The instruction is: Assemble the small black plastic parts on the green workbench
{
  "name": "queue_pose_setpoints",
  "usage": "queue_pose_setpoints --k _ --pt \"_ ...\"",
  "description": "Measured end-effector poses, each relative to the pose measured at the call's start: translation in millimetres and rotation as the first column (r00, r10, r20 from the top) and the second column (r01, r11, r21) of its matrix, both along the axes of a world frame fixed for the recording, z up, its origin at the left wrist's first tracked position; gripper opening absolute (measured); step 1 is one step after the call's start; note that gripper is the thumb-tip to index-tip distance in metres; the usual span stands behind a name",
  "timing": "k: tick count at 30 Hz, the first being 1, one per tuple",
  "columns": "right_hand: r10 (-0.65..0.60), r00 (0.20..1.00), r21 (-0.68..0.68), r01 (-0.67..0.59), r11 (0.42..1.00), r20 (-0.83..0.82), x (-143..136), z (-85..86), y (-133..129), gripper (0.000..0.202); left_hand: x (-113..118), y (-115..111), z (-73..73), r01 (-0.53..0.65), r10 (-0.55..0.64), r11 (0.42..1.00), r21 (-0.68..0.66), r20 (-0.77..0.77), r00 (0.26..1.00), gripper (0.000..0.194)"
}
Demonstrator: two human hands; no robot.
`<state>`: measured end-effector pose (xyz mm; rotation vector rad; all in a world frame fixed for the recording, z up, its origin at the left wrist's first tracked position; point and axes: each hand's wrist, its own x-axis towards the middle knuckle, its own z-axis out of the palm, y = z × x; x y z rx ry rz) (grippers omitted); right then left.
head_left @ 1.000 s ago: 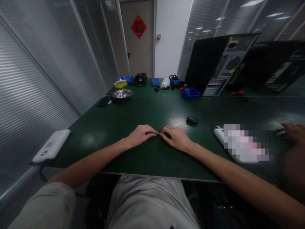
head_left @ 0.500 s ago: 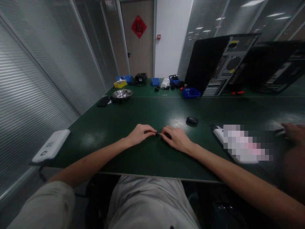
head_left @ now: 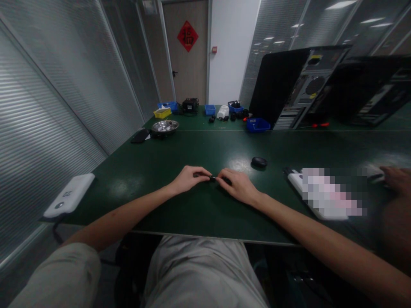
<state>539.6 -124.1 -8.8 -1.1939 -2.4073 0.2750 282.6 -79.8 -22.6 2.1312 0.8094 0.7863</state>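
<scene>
While both hands, left hand (head_left: pixel 188 178) and right hand (head_left: pixel 236 185), pinch a small black part (head_left: pixel 212 179) together on the dark green worktop (head_left: pixel 180 149), any fingertip slip could likely drop it.

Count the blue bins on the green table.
4: far-left blue bin, small blue bin, blue bin of black parts, nearest blue bin by the computer tower. Others may be hidden.

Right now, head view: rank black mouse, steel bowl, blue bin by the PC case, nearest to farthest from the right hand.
From the right hand:
1. Black mouse, just beyond it, slightly right.
2. Blue bin, farther back, beside the PC case.
3. Steel bowl, far back left, about as deep as the bin but farther across.
</scene>
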Motion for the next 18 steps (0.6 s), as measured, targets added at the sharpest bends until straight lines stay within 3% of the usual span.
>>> queue_pose_setpoints --k 2,8,18 --pt "0.003 1.000 -0.001 -0.003 1.000 0.009 0.3 0.8 0.5 0.025 0.8 -0.1 0.5 0.005 -0.005 1.000 0.002 -0.003 1.000 0.024" --pt "0.010 0.990 0.052 -0.018 0.998 0.144 -2.8 -1.0 -0.3 0.025 3.1 -5.9 4.0 0.104 -0.076 0.966 0.236 -0.125 0.989 0.020" --pt "-0.002 0.990 0.064 -0.007 0.998 0.141 -8.0 -3.5 -2.7 0.025 4.8 -7.5 3.2 0.122 -0.097 0.963 0.240 -0.113 0.989 0.020"
